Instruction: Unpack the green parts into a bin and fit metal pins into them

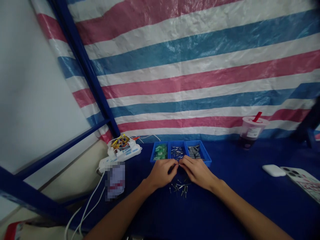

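My left hand and my right hand meet fingertip to fingertip above the blue table. Both are closed in a pinch around something tiny, mostly hidden by the fingers. Just beyond them stand three blue bins side by side. The left bin holds green pieces, the middle one small metal pins, the right bin grey strip-like pieces. On the table below my hands lies a loose scatter of small, slim metal parts, too small to name.
At left, a white power strip and cables lie near a yellow-wrapped pile and a pale purple packet. Rightward are a lidded drink cup, a white earphone case and a phone. Striped sheeting hangs behind.
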Available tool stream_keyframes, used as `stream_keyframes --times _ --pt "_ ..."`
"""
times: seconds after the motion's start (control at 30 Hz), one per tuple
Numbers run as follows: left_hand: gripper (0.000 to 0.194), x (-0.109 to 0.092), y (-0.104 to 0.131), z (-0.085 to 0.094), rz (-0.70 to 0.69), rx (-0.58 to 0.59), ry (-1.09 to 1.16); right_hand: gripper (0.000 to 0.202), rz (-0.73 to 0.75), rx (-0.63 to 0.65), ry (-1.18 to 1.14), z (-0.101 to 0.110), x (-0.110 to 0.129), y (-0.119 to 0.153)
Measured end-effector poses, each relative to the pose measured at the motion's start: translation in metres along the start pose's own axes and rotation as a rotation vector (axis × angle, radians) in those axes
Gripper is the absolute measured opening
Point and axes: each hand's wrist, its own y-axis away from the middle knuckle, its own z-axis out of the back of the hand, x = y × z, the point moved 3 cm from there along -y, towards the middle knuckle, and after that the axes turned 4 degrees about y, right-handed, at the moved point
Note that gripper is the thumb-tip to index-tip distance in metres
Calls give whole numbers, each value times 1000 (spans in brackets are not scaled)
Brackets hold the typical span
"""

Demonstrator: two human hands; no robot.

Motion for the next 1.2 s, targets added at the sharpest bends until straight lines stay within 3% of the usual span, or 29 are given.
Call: stream_keyframes --times 1.2 --pt "18 -2 1 -1 -29 -44 31 22 12 -7 -8 -3 -2 1"
